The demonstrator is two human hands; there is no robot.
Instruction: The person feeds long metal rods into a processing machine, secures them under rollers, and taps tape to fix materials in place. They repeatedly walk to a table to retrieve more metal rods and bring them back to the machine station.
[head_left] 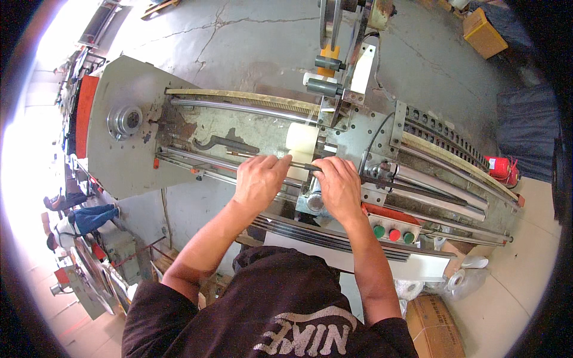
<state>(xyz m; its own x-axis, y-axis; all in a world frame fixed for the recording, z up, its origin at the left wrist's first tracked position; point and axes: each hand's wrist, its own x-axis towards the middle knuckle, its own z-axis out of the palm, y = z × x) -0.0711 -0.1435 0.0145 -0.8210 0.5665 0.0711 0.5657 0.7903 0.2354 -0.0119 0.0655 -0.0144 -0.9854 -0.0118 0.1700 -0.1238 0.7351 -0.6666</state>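
A long winding machine (pixel 125 155) with grey end plate and steel guide rails stretches across the view. Both my hands grip a thin metal rod (pixel 239 155) that lies along the machine's front. My left hand (pixel 258 182) is closed around the rod left of a white plastic roller (pixel 301 146). My right hand (pixel 339 188) holds the same rod just right of the roller, over the moving carriage (pixel 358 134). A dark hook spanner (pixel 224 143) lies on the machine bed behind the rod.
A control box with green and red push buttons (pixel 391 234) sits under my right wrist. A yellow box (pixel 483 33) stands on the cracked concrete floor far right. Cardboard box (pixel 433 319) and plastic rolls lie near my feet. A person (pixel 89 218) crouches at left.
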